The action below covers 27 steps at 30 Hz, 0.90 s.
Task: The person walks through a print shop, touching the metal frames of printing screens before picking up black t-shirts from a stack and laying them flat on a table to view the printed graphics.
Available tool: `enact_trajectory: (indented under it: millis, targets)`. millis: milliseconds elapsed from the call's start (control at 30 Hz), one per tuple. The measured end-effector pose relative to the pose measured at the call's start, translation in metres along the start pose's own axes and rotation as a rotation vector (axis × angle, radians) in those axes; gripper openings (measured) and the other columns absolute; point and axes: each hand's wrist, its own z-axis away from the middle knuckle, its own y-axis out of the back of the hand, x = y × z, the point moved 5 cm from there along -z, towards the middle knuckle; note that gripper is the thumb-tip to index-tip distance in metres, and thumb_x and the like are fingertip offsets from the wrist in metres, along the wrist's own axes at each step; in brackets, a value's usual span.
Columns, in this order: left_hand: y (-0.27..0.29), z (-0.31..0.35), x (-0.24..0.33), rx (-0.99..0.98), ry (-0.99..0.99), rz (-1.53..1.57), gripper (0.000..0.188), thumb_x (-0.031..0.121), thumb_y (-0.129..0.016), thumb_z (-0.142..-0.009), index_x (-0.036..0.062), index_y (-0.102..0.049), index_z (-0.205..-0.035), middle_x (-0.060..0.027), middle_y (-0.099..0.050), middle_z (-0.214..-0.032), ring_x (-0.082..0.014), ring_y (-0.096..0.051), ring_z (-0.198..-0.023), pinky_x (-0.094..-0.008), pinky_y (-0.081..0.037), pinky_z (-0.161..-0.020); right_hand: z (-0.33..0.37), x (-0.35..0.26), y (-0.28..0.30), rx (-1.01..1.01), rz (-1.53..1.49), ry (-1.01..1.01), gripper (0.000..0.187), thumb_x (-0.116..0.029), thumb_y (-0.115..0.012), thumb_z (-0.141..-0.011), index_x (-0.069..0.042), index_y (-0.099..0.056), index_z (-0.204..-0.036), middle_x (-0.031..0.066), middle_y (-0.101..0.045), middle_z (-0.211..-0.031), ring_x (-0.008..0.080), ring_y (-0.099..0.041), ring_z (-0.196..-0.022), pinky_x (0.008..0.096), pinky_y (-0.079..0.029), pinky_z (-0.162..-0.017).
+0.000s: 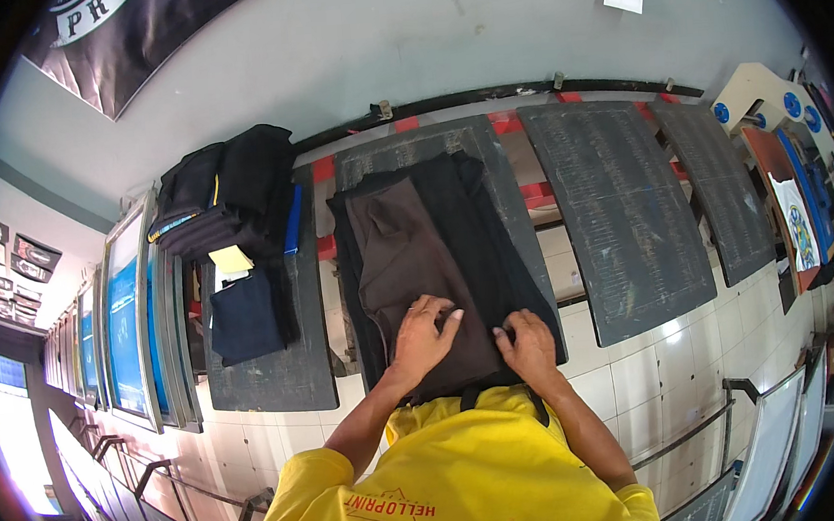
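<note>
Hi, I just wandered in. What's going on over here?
A person in a yellow shirt is handling dark cloth laid out on a board. The left hand rests on a brown cloth, thumb and fingers apart. The right hand is on the black cloth just beside it; whether it pinches any fabric is hard to tell. A stack of dark cloth sits on the next board to the left.

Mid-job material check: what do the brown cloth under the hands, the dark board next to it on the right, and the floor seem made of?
Brown cloth: soft matte fabric, judging by its loose folds; fibre unclear.
Dark board: rigid, mostly matte, with pale scuffs; perhaps coated wood or metal.
Floor: probably glazed tile, given its grid lines and glossy reflections.
</note>
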Motion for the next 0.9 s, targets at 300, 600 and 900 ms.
enact_trajectory:
  millis: [300,600,900]
  targets:
    - [0.003,-0.004,-0.067,0.062,0.328,0.35,0.032,0.016,-0.059,-0.088,-0.0088,-0.06,-0.108,-0.0225,-0.067,-0.102,-0.028,-0.064,-0.095,-0.0367,-0.048,-0.083,-0.005,-0.081,-0.023,-0.34,-0.383,0.329,0.02,-0.021,-0.063,-0.091,-0.002,-0.059,-0.096,0.0149,-0.061,-0.104,0.0352,-0.062,-0.094,0.0414,-0.051,-0.08]
    - [0.029,0.045,-0.115,0.327,0.717,1.023,0.041,0.013,-0.055,-0.086,-0.0036,-0.052,-0.123,-0.0135,-0.062,-0.115,-0.0261,-0.06,-0.105,-0.0368,-0.047,-0.097,-0.002,0.001,-0.003,0.129,-0.003,-0.022,0.021,-0.019,-0.063,-0.088,-0.001,-0.063,-0.101,0.0163,-0.061,-0.098,0.0369,-0.06,-0.099,0.0427,-0.049,-0.084]
    - [0.016,0.045,-0.132,0.301,0.59,0.911,0.039,0.015,-0.055,-0.087,-0.0021,-0.054,-0.122,-0.0125,-0.062,-0.115,-0.0236,-0.059,-0.105,-0.0346,-0.045,-0.096,-0.025,0.015,-0.026,0.018,-0.121,-0.219,0.023,-0.019,-0.069,-0.084,-0.003,-0.063,-0.099,0.016,-0.062,-0.099,0.037,-0.061,-0.093,0.0431,-0.049,-0.084]
